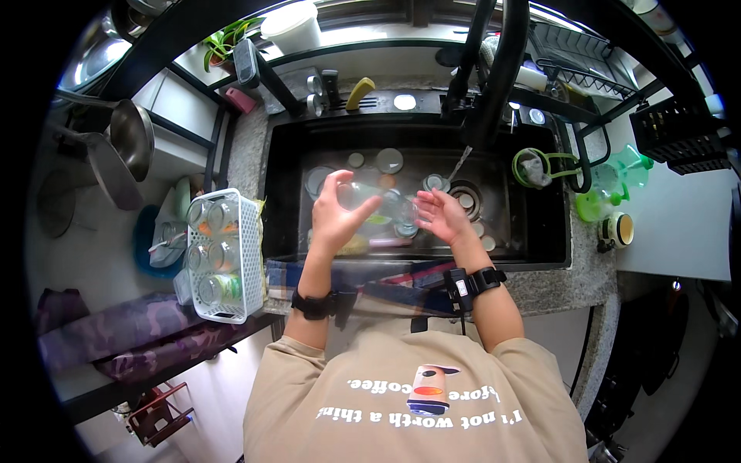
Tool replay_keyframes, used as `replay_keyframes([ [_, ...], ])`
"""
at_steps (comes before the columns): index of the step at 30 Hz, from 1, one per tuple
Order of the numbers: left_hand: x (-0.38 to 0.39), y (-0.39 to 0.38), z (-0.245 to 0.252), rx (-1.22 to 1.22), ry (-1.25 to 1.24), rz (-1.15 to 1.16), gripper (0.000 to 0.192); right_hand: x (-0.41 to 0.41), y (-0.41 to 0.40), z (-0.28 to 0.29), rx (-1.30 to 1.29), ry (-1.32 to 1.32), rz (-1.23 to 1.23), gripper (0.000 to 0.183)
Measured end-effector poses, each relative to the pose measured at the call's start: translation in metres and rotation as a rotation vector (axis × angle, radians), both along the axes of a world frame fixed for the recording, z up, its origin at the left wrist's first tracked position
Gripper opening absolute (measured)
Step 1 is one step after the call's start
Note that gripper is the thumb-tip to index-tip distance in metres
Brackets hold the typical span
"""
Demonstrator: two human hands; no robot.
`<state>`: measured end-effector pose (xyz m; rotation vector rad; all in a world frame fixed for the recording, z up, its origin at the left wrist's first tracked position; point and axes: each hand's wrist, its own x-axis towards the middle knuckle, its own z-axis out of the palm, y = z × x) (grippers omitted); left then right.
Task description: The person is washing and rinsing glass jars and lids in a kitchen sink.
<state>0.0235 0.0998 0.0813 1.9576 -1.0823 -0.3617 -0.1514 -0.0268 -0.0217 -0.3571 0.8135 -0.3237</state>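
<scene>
Over a black sink [283, 202], my left hand [341, 217] curves around the base end of a clear glass jar [373, 199], which lies on its side in the air and is blurred. My right hand [443, 217] is at the jar's other end, palm towards it, fingers apart; whether it touches the glass I cannot tell. Water runs from the black faucet [486, 116] beside a small glass jar [434, 183]. Several round lids [389, 161] lie on the sink floor, with a pink-handled item [389, 242] near the front wall.
A white perforated basket [250, 260] of glass jars stands left of the sink. A green strainer [529, 168] hangs at the right wall. Green-capped bottles [590, 205] and a cup [616, 230] stand to the right. A yellow sponge [360, 94] sits behind the sink; ladles [132, 139] hang at left.
</scene>
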Motion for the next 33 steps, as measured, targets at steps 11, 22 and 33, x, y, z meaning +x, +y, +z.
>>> replay_keyframes([
  [11,-0.014,0.022,0.02,0.097,-0.406,-0.037,0.056,-0.006,0.005,0.013,-0.247,0.405,0.05,0.034],
  [22,0.002,0.112,0.066,0.166,-0.329,0.341,0.052,0.046,0.045,0.024,-0.508,0.416,0.328,0.037],
  [33,0.073,0.274,0.15,-0.265,-0.426,1.036,0.05,0.123,0.097,0.018,-0.625,0.386,0.513,0.033],
])
